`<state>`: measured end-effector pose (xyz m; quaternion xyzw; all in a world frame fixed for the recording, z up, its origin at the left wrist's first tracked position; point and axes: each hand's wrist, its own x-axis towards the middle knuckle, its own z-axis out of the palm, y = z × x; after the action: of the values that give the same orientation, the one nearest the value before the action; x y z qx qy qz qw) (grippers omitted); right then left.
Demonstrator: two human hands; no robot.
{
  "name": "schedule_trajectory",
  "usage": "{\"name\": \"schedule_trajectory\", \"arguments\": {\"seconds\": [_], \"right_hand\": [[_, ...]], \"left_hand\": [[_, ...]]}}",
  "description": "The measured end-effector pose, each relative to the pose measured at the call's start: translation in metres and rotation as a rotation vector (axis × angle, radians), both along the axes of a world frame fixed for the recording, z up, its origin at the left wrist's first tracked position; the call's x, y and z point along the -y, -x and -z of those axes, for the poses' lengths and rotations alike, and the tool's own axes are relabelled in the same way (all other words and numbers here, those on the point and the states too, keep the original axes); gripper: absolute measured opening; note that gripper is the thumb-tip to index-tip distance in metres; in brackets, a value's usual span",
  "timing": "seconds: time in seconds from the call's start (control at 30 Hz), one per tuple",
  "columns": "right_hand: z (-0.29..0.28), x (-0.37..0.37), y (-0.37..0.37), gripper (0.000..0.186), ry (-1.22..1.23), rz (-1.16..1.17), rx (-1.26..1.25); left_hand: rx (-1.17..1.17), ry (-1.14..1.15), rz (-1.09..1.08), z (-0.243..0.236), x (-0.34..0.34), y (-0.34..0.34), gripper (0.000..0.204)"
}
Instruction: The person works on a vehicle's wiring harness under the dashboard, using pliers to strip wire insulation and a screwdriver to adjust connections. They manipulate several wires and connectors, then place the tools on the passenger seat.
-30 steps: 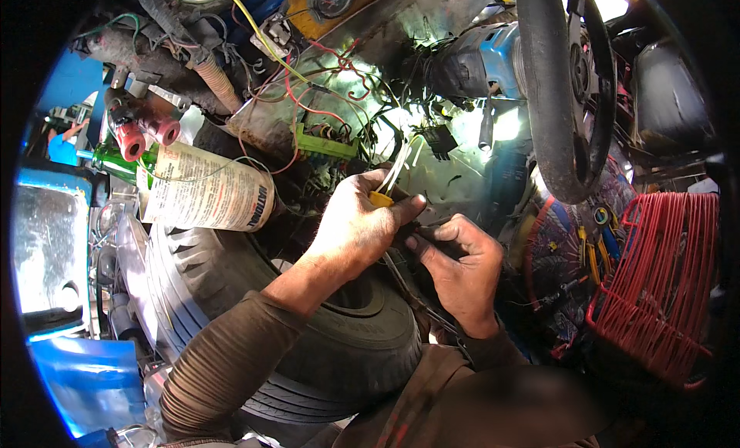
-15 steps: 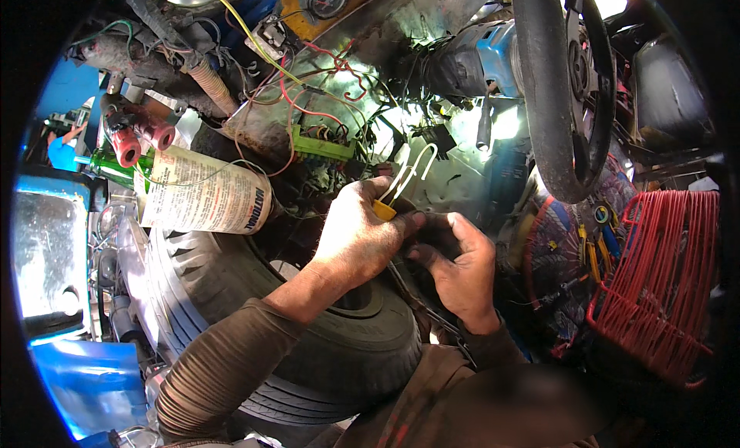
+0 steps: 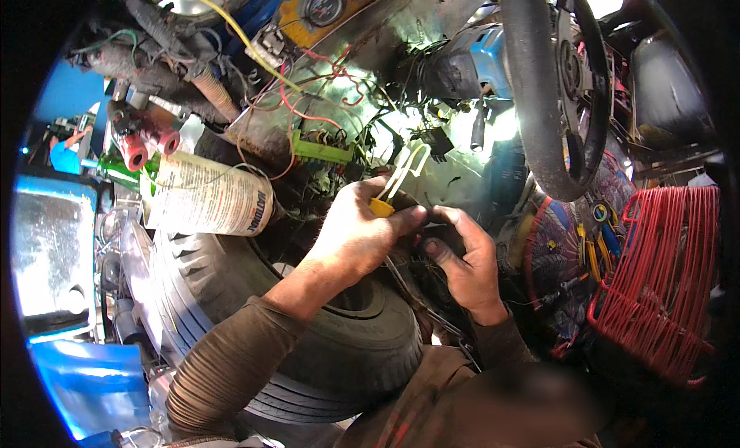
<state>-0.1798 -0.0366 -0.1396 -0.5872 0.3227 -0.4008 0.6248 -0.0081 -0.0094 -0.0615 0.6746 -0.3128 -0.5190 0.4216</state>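
Our left hand (image 3: 361,226) pinching a yellow piece (image 3: 381,208), pale wires (image 3: 399,177) looping up above it, our right hand (image 3: 469,265) just beside, fingers curled, whether holding anything we cannot tell, a black tire (image 3: 339,352) below

Yellow piece (image 3: 380,208) (partly behind left hand (image 3: 356,228))

Thin, loose red electrical wires (image 3: 314,117) string across the space above the bare left hand (image 3: 358,228), and looped pale wires (image 3: 401,169) jut up from its grip. A big black rubber tyre (image 3: 347,344) fills the room beneath the brown-sleeved left forearm (image 3: 239,355). Between the bare right hand (image 3: 466,267) and the thick black steering wheel (image 3: 532,93), a gap shows; farther right, a red corded frame (image 3: 655,286) blocks the way.
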Motion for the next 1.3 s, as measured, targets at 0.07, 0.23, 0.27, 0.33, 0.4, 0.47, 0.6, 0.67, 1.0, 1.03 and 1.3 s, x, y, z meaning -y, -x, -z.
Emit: {"name": "schedule_trajectory", "arguments": {"seconds": [0.07,0.23,0.27,0.33,0.4,0.47,0.6,0.67,1.0,1.03,1.3], "right_hand": [[0.004,-0.002,0.002,0.053,0.002,-0.026,0.1],[0.013,-0.005,-0.002,0.056,0.183,0.044,-0.003],[0.012,-0.004,-0.003,0.055,0.178,0.063,-0.017],[0.011,-0.003,-0.004,0.05,0.116,0.012,0.014],[0.007,-0.002,-0.005,0.045,0.028,-0.009,0.064],[0.003,-0.005,-0.007,0.04,-0.06,-0.026,0.136],[0.0,-0.006,-0.011,0.034,-0.151,-0.021,0.226],[0.002,-0.006,-0.011,0.034,-0.133,-0.006,0.212],[0.016,-0.002,-0.005,0.038,0.382,0.278,-0.004],[0.017,-0.002,-0.007,0.037,0.381,0.252,0.012],[0.018,0.007,-0.005,0.039,0.416,0.274,0.018]], "left_hand": [[-0.188,0.001,-0.045,-0.002,0.001,-0.002,0.025],[-0.129,-0.03,-0.012,-0.002,-0.001,-0.003,0.024],[-0.109,-0.03,-0.016,-0.001,-0.001,-0.003,0.024],[-0.073,-0.009,-0.02,0.001,-0.001,-0.002,0.023],[-0.032,0.017,-0.037,0.004,-0.001,-0.001,0.023],[-0.007,0.063,-0.025,0.006,-0.002,0.0,0.024],[-0.114,0.025,-0.022,0.004,-0.006,-0.002,0.024],[-0.09,0.036,-0.032,0.004,-0.005,-0.001,0.024],[0.058,-0.029,0.121,0.007,-0.002,0.003,0.042],[0.041,-0.005,0.165,0.009,-0.003,0.003,0.043],[0.055,-0.104,0.21,0.018,-0.004,0.002,0.045]]}}
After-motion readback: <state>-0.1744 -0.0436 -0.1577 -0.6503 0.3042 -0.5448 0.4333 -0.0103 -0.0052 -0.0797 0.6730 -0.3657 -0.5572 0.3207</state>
